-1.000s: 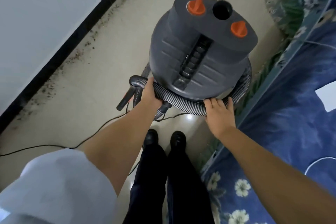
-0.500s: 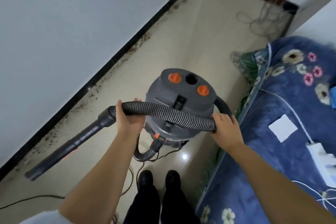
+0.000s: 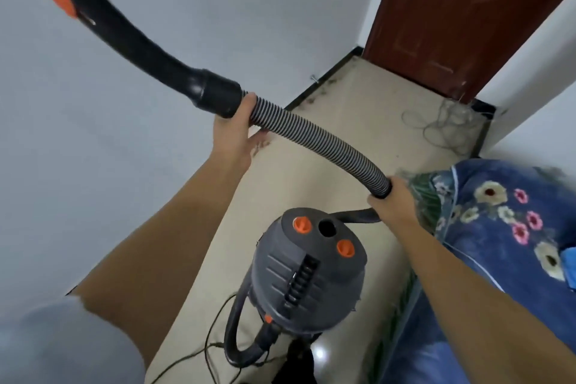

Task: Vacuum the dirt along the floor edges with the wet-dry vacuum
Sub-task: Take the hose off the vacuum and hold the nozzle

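The grey wet-dry vacuum [image 3: 307,268] with two orange knobs stands on the beige floor between my arms. Its ribbed hose [image 3: 314,137] arcs high above it. My left hand [image 3: 233,131] grips the hose just behind the black cuff of the rigid wand [image 3: 137,40], which rises to the upper left with an orange part at its end. My right hand [image 3: 392,199] grips the hose further along, above the vacuum's far side. Dirt [image 3: 321,90] lies along the black skirting by the left wall.
A grey wall runs along the left. A dark red door [image 3: 452,19] closes the far end, with a tangle of thin wire [image 3: 442,125] on the floor before it. A bed with a blue flowered cover [image 3: 505,227] borders the right. A power cord [image 3: 212,349] trails near my feet.
Both hands have lifted the hose off the vacuum and raised it high. The wand now points up to the left instead of down at the floor. My view has tilted up toward the door.
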The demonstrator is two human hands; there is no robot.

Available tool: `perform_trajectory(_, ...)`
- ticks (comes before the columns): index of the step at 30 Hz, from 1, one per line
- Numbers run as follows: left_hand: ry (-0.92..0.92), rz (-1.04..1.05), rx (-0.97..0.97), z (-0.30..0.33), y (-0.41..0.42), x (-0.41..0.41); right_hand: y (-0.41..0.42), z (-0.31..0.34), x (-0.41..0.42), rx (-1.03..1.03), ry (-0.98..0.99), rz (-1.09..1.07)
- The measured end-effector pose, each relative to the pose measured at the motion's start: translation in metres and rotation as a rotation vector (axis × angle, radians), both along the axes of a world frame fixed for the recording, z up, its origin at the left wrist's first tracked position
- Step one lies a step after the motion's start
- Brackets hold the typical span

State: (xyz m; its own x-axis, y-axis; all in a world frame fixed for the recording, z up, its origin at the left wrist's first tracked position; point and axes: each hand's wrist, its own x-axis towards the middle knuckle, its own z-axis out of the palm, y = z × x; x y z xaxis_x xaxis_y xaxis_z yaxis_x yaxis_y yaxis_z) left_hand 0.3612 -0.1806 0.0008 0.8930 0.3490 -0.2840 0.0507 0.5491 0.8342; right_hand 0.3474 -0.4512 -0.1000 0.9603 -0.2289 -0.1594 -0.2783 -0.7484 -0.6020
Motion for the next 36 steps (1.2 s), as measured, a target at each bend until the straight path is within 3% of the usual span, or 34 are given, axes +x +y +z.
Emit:
perform_trajectory(3, -0.011, 0.162, 0.261, 0.028, -0.008, 0.029, 0.022, 0.001, 0.027, 0.060, 0.064, 0.065)
perform_trajectory(5, -0.021, 0.227, 0.542, 0.042, -0.015, 0.042, 0.041, 0.000, 0.039, 0.153, 0.116, 0.134)
perform_trajectory(9, -0.060, 0.183, 1.378, 0.067, -0.033, 0.055, 0.082, -0.005, 0.051, 0.327, 0.248, 0.321)
perform_trajectory(11, -0.163, 0.109, 1.696, 0.079, -0.046, 0.060, 0.103, -0.002, 0.054, 0.428, 0.312, 0.397)
perform_trajectory(14, -0.283, -0.050, 1.775, 0.088, -0.062, 0.064, 0.140, 0.010, 0.052, 0.532, 0.397, 0.567)
perform_trajectory(17, -0.113, -0.254, 1.839, 0.089, -0.057, 0.064, 0.179, 0.016, 0.027, 0.586, 0.532, 0.792)
perform_trajectory(19, 0.040, -0.461, 1.749, 0.087, -0.041, 0.059, 0.198, 0.015, 0.001, 0.629, 0.668, 0.883)
perform_trajectory(20, 0.110, -0.587, 1.616, 0.084, -0.029, 0.053, 0.205, 0.010, -0.014, 0.651, 0.752, 0.929)
perform_trajectory(23, 0.342, -0.805, 0.846, 0.061, 0.004, 0.019, 0.215, 0.000, -0.059, 0.663, 0.948, 1.077)
perform_trajectory(26, 0.513, -0.746, 0.230, 0.024, 0.035, -0.029, 0.213, -0.013, -0.103, 0.673, 1.086, 1.185)
perform_trajectory(29, 0.510, -0.604, -0.151, -0.012, 0.063, -0.077, 0.205, -0.022, -0.151, 0.716, 1.242, 1.164)
perform_trajectory(32, 0.539, -0.524, -0.216, -0.040, 0.075, -0.125, 0.186, -0.045, -0.185, 0.645, 1.277, 0.969)
perform_trajectory(36, 0.624, -0.493, 0.032, -0.085, 0.069, -0.174, 0.135, -0.082, -0.183, 0.354, 1.020, 0.708)
